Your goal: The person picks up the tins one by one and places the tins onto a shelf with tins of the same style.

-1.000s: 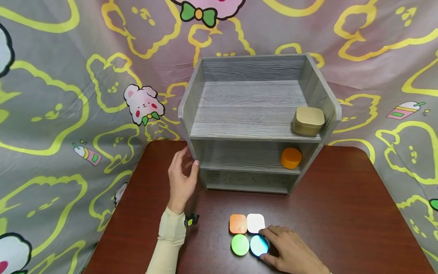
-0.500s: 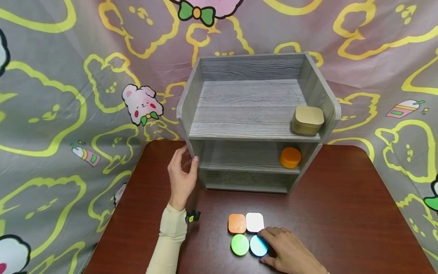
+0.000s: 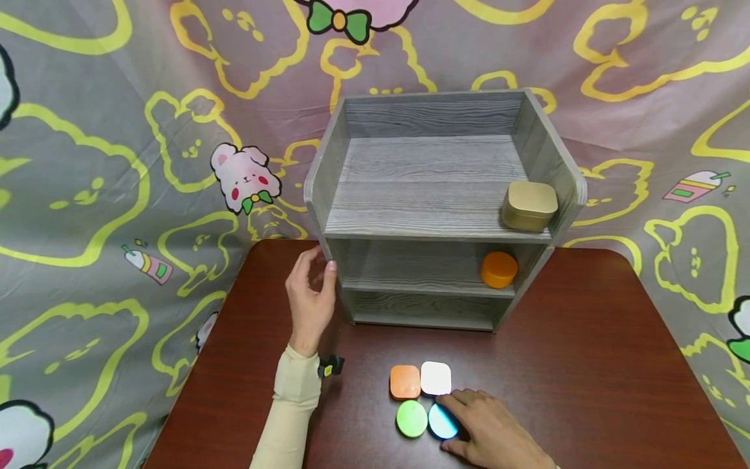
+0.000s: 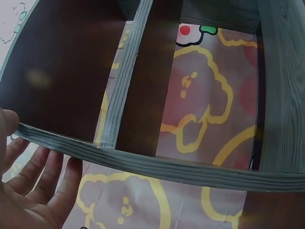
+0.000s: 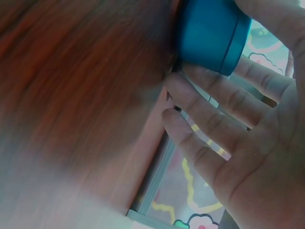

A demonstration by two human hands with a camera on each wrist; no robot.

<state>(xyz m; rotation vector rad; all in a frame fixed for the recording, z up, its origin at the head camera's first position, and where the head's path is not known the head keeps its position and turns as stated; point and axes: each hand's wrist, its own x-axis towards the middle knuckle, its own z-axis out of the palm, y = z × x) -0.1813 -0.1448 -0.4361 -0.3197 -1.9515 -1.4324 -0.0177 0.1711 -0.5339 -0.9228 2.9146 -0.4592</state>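
My left hand holds the left side panel of a grey wooden shelf. In the left wrist view, its thumb lies over the panel's edge and its fingers reach behind. My right hand reaches round a round blue tin on the table, index finger at the far rim and thumb at the near rim. In the right wrist view the blue tin has its side toward the camera, with the other fingers spread beside it. A green round tin, an orange square tin and a white square tin adjoin it.
On the shelf's top board, at the right, stands a gold square tin. An orange round tin is on the level below, also right. The dark red table carries everything. Patterned cloth hangs behind and at both sides.
My left hand has slid slightly up along the shelf's side panel. The right hand's fingers have shifted a little left over the blue tin. The tins have stayed nearly in place.
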